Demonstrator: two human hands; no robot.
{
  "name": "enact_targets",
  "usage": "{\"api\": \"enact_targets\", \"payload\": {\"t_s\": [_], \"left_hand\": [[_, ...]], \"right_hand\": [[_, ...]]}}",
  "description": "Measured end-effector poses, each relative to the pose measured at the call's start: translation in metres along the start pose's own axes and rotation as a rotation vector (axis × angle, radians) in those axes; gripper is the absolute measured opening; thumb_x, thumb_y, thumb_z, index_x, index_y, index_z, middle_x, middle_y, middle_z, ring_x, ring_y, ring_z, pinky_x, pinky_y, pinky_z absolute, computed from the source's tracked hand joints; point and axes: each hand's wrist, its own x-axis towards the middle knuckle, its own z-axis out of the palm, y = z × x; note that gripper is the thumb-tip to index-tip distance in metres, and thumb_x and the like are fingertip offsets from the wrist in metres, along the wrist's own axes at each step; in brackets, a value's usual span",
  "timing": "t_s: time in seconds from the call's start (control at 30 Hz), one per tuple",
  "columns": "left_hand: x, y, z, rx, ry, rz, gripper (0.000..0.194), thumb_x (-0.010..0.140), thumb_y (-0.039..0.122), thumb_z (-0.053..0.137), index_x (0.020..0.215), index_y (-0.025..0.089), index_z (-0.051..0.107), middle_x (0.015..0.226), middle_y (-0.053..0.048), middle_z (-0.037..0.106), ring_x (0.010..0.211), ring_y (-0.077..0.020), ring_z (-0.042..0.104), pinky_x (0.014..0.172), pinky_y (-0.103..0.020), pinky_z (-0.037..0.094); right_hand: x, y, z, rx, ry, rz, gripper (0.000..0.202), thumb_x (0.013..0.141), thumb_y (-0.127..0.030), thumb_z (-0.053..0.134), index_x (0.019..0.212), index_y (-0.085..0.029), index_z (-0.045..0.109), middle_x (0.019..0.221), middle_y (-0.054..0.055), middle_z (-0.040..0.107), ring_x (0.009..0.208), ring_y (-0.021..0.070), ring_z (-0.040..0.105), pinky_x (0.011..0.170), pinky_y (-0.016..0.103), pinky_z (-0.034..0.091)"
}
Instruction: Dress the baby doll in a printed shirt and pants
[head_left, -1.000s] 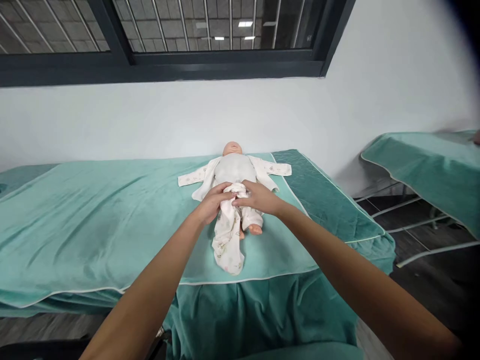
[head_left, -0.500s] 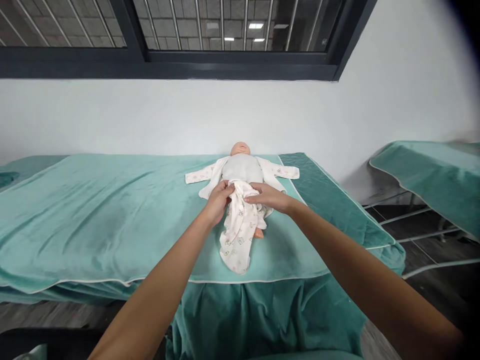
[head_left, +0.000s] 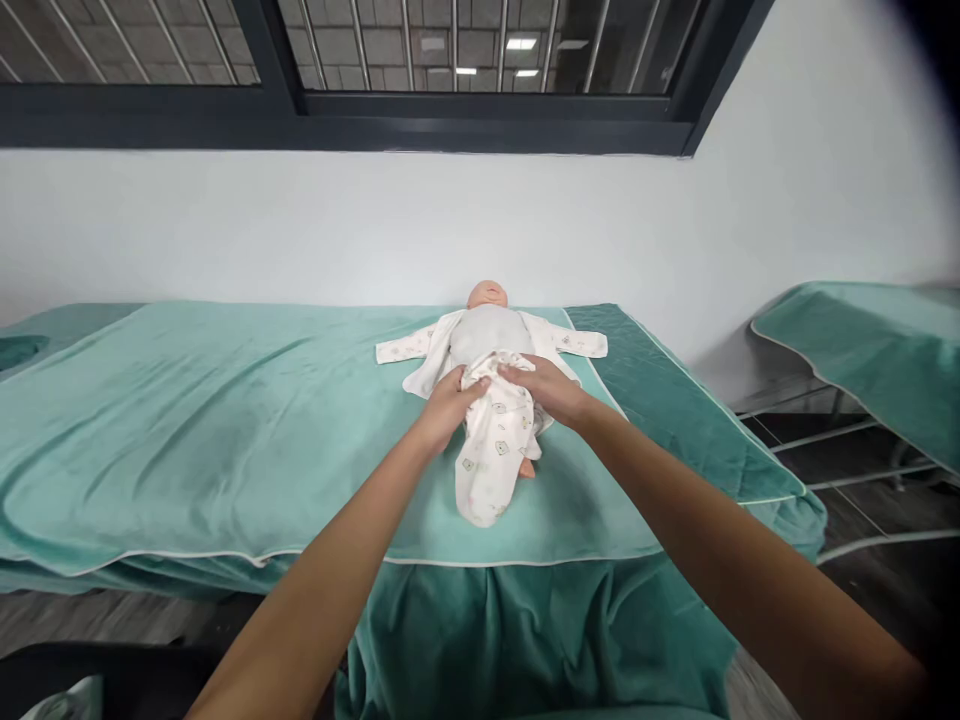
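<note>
Baby doll (head_left: pixel 489 322) lies on its back at the far right end of a teal-covered table (head_left: pixel 187 420), its head toward the white wall (head_left: pixel 300 230) and its feet toward the camera. A white printed romper (head_left: pixel 491 440) is spread open beneath its torso, sleeves stretched out left and right, while the lower part of the garment is bunched over the doll's legs and trails toward the near edge of the table. One bare foot (head_left: pixel 527 467) pokes out just right of the loose fabric.

Both of the person's bare arms reach in from the near side. The left hand (head_left: pixel 448 405) pinches a fold of the romper at the doll's waist, fingers curled into the cloth. The right hand (head_left: pixel 551 388) grips the same bunched fabric from the right, fingers closed on it, the two hands near each other with the gathered cloth between them.

A dark-framed window (head_left: pixel 480 110) runs along the top of the wall. A second teal-covered table (head_left: pixel 862 350) stands well apart at the right.
</note>
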Motion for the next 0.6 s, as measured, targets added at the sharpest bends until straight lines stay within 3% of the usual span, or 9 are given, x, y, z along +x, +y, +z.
{"api": "enact_targets", "payload": {"t_s": [0.13,0.2,0.33,0.43,0.5,0.6], "left_hand": [[0.01,-0.003,0.004,-0.145,0.165,0.031,0.048,0.076,0.048,0.077,0.109,0.016,0.063,0.102,-0.007,0.07,0.087,-0.0193,0.065,0.08,-0.03,0.05],[0.011,-0.005,0.006,-0.133,0.195,0.025,0.048,0.078,0.052,0.074,0.109,0.016,0.064,0.099,-0.006,0.07,0.086,-0.0198,0.065,0.079,-0.031,0.05],[0.005,-0.003,0.007,-0.025,0.154,0.014,0.053,0.085,0.062,0.062,0.112,0.016,0.066,0.104,-0.009,0.072,0.094,-0.0232,0.066,0.084,-0.034,0.051],[-0.002,0.003,0.007,0.14,0.009,0.023,0.053,0.079,0.053,0.074,0.118,0.018,0.066,0.115,-0.009,0.07,0.105,-0.0252,0.064,0.089,-0.033,0.05],[-0.005,0.006,0.009,0.164,-0.07,-0.022,0.057,0.071,0.044,0.083,0.119,0.017,0.066,0.116,-0.01,0.071,0.105,-0.0264,0.065,0.088,-0.034,0.051],[-0.006,0.006,0.009,-0.009,-0.04,-0.086,0.054,0.073,0.043,0.082,0.116,0.014,0.067,0.113,-0.013,0.072,0.098,-0.0267,0.068,0.088,-0.038,0.052]], "right_hand": [[-0.006,-0.007,-0.002,-0.285,-0.23,0.132,0.048,0.074,-0.046,0.082,0.11,-0.017,0.071,0.106,0.004,0.073,0.098,0.0237,0.066,0.083,0.031,0.052],[-0.007,-0.01,-0.002,-0.334,-0.275,0.177,0.046,0.07,-0.041,0.085,0.107,-0.017,0.071,0.105,0.004,0.073,0.097,0.0243,0.066,0.083,0.031,0.052],[-0.005,-0.004,-0.001,-0.071,-0.055,0.079,0.044,0.075,-0.034,0.079,0.115,-0.018,0.068,0.111,0.005,0.072,0.101,0.0242,0.067,0.089,0.034,0.052],[0.0,0.007,0.0,0.09,0.108,-0.021,0.041,0.077,-0.033,0.076,0.114,-0.018,0.067,0.114,0.006,0.072,0.103,0.0243,0.067,0.091,0.034,0.052],[0.002,0.014,0.001,0.093,0.151,-0.03,0.041,0.077,-0.036,0.075,0.113,-0.018,0.067,0.112,0.007,0.072,0.102,0.0244,0.067,0.089,0.034,0.052],[0.001,0.017,0.002,0.028,0.11,-0.021,0.047,0.078,-0.043,0.076,0.117,-0.018,0.066,0.114,0.007,0.072,0.103,0.0241,0.067,0.089,0.035,0.053]]}}
